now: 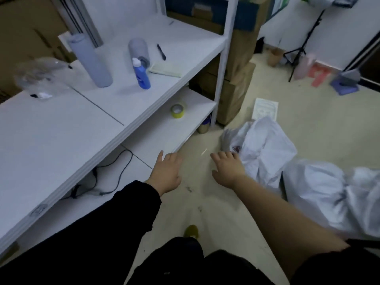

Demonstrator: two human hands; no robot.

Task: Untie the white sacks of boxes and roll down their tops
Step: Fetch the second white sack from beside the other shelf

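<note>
Floor (308, 130) bears two white sacks (265, 147), perhaps paper (265, 109).

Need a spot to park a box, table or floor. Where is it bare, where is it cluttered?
Bare: near end of the white table, short of the plastic bag; floor strip between the hands, left hand, right hand; lower shelf this side of the yellow tape roll. Crowded: far table end around the blue bottle, and floor right, under the white sacks.

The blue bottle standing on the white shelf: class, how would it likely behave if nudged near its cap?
The blue bottle is tall on a narrow base, so it would probably tip rather than slide. It looks like smooth plastic, so it is probably slippery and unlikely to break.
</note>
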